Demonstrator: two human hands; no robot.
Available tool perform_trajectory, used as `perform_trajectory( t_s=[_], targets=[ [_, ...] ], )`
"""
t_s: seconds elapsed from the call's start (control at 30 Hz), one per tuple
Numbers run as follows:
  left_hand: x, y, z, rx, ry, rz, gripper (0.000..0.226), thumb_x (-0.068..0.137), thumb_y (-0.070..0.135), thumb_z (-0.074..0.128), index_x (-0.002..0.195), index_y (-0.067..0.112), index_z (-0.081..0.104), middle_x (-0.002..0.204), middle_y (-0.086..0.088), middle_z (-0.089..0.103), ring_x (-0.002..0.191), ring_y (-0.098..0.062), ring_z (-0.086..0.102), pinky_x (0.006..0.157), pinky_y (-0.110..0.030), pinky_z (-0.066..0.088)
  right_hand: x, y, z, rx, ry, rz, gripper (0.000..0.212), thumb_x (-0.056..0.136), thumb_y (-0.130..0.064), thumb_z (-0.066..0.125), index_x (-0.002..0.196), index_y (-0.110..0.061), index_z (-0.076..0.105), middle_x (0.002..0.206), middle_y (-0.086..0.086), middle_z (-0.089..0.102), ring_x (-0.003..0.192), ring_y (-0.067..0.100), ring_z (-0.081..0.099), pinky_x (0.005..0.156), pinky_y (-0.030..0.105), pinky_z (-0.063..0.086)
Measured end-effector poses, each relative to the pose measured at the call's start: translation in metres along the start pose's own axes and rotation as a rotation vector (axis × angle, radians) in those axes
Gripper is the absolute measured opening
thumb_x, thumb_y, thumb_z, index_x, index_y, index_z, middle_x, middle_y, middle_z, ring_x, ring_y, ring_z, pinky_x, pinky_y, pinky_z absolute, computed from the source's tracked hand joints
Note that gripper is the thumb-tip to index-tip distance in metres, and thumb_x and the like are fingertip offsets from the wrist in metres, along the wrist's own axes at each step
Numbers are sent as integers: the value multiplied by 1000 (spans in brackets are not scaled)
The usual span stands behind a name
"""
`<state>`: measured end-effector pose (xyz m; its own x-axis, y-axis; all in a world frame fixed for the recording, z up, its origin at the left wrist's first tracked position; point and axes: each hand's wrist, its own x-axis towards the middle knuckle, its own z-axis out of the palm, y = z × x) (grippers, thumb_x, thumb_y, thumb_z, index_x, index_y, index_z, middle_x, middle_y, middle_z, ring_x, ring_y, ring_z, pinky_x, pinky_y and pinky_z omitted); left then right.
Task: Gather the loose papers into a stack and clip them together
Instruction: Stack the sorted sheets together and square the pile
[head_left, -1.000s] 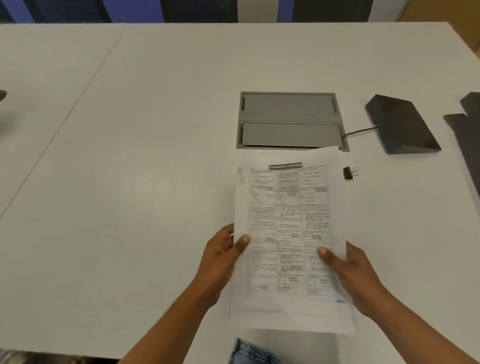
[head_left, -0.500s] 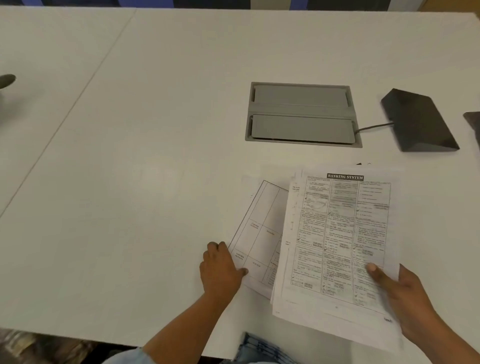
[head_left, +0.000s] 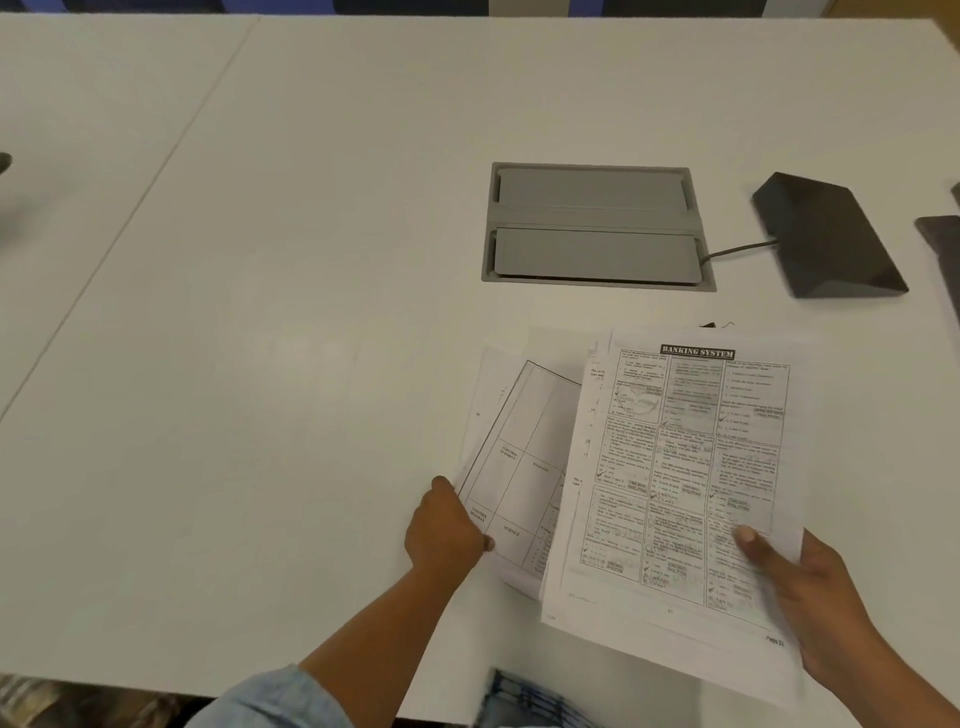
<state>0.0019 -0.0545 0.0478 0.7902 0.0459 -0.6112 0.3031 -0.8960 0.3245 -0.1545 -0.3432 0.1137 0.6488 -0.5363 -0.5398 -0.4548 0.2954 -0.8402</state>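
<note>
My right hand (head_left: 802, 587) grips the lower right corner of a stack of printed papers (head_left: 680, 467), thumb on top; the top sheet is headed "Banking System" and the stack is lifted slightly above the white table. Under its left edge lies a single sheet with a ruled timetable (head_left: 511, 467), flat on the table. My left hand (head_left: 447, 530) pinches that sheet's lower left edge. A black binder clip (head_left: 714, 325) is almost wholly hidden behind the stack's top edge.
A grey recessed cable box (head_left: 592, 226) is set into the table beyond the papers. A black wedge-shaped device (head_left: 826, 239) with a cable lies to its right. Dark objects touch the right edge (head_left: 943, 234). The table's near edge runs just below my forearms.
One second ago both hands held the stack together. My right hand has carried it to the right, uncovering the timetable sheet, and my left hand has dropped onto that sheet's edge.
</note>
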Motion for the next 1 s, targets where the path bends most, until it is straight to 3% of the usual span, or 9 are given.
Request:
perform_trajectory(
  t_s=[0.1, 0.23, 0.4, 0.5, 0.6, 0.73, 0.9, 1.0],
  targets=[
    [0, 1, 2, 1, 11, 26, 82, 61, 26, 92, 124, 11, 42, 122, -7, 61, 109, -25, 63, 80, -33, 50, -1, 2, -3, 34, 2, 4, 35, 87, -14, 63, 122, -10, 65, 112, 8, 75, 102, 28, 72, 86, 44, 55],
    [-7, 4, 10, 118, 108, 141, 74, 75, 20, 78, 136, 14, 36, 127, -3, 58, 111, -20, 60, 83, -30, 50, -2, 5, -7, 30, 12, 8, 32, 90, -12, 62, 122, -11, 65, 112, 8, 75, 102, 28, 72, 85, 41, 56],
    [-13, 23, 19, 253, 197, 234, 67, 77, 56, 71, 126, 15, 48, 123, -2, 55, 112, -19, 55, 87, -31, 46, -6, 5, -11, 39, 38, -10, 41, 82, -18, 66, 122, -10, 65, 112, 7, 75, 103, 27, 72, 86, 41, 55],
    [-12, 33, 25, 338, 195, 225, 77, 68, 62, 76, 120, 14, 47, 120, -4, 53, 107, -19, 53, 85, -31, 46, -8, 6, -15, 55, 37, -13, 31, 87, -12, 63, 118, -12, 67, 109, 6, 76, 98, 24, 73, 81, 37, 58],
    [-9, 38, 28, 299, 171, 161, 85, 59, 59, 85, 118, 12, 45, 120, -7, 50, 105, -19, 52, 85, -29, 48, -9, 7, -19, 55, 41, -13, 35, 88, -12, 63, 122, -10, 65, 111, 6, 76, 99, 22, 73, 80, 32, 59],
    [-1, 42, 23, 221, 108, 63, 95, 53, 52, 91, 120, 9, 40, 119, -9, 50, 103, -19, 55, 84, -27, 50, -12, 5, -19, 54, 50, -23, 41, 78, -21, 66, 118, -11, 66, 104, 3, 77, 90, 18, 75, 66, 24, 60],
    [8, 44, 22, 258, 87, 47, 74, 65, 43, 88, 117, 12, 46, 107, -2, 62, 95, -16, 62, 72, -26, 45, -13, 10, -25, 81, 42, -8, 30, 91, -8, 60, 120, -11, 65, 107, 3, 77, 92, 18, 75, 67, 24, 60],
    [7, 46, 25, 289, 126, 52, 72, 62, 43, 88, 115, 14, 50, 114, -4, 57, 103, -19, 57, 84, -29, 46, -14, 11, -26, 60, 58, -10, 30, 91, -8, 60, 121, -11, 65, 106, 2, 77, 92, 16, 75, 66, 22, 59]
  ],
)
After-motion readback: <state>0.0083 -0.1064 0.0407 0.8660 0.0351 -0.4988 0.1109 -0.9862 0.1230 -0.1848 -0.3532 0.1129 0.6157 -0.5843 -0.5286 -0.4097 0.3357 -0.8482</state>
